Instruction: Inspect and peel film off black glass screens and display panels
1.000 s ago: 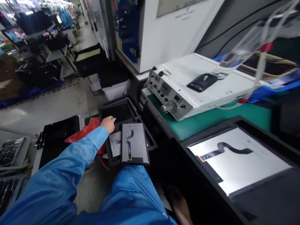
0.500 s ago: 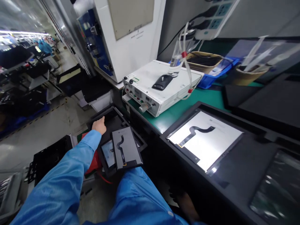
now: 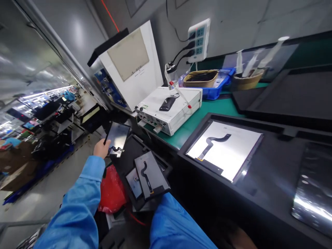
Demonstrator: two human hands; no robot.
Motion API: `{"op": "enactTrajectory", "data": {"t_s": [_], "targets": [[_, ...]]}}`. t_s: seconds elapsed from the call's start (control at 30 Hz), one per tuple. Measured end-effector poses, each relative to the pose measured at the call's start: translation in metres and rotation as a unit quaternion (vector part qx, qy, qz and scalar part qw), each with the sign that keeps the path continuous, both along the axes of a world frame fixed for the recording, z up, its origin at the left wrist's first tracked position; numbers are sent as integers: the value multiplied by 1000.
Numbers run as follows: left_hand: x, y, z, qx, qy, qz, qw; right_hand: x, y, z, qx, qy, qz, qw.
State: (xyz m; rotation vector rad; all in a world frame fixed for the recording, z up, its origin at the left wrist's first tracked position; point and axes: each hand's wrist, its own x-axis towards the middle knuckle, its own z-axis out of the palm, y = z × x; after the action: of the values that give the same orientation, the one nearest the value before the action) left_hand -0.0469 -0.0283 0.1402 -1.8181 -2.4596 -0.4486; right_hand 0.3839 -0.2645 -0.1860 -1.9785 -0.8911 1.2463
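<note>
Panel [image 3: 119,135] now up beyond black tray's [image 3: 123,162] far left corner, edge pinched in left hand [image 3: 101,148]; open floor [image 3: 61,171] leftward. Right hand [image 3: 242,239] dim, low; grip unclear.

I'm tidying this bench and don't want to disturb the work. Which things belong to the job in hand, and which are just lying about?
Likely in the job:
- held panel, in the left hand
- ribboned panel, by the knee
- bright panel on the bench

Probably lying about:
- red bag
- blue tray
- brown pot
</note>
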Motion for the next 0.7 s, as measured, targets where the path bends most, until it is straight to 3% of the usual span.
{"op": "enactTrajectory", "data": {"t_s": [0.1, 0.17, 0.23, 0.3, 0.37, 0.43, 0.57, 0.63, 0.7], "targets": [[15, -33, 19, 52, -62, -13, 997, -4, 6, 25, -5, 98, 52, 994], [35, -55, 20, 65, -189, -30, 979, -14, 9, 56, -15, 173, 89, 981], [63, -76, 14, 48, -391, -52, 917, -25, 6, 97, -3, 244, 135, 960], [96, -94, 6, 3, -559, -65, 827, -32, 1, 139, 61, 265, 153, 950], [131, -109, -3, -43, -625, -65, 777, -31, -4, 175, 132, 278, 133, 942], [163, -120, -9, -72, -652, -64, 752, -25, -8, 200, 191, 297, 92, 931], [215, -133, -18, -127, -675, -67, 724, -11, -23, 218, 306, 249, -3, 919], [232, -138, -22, -161, -679, -79, 712, -6, -33, 219, 361, 172, -42, 916], [243, -143, -26, -183, -675, -101, 707, -2, -41, 219, 397, 82, -36, 913]]}}
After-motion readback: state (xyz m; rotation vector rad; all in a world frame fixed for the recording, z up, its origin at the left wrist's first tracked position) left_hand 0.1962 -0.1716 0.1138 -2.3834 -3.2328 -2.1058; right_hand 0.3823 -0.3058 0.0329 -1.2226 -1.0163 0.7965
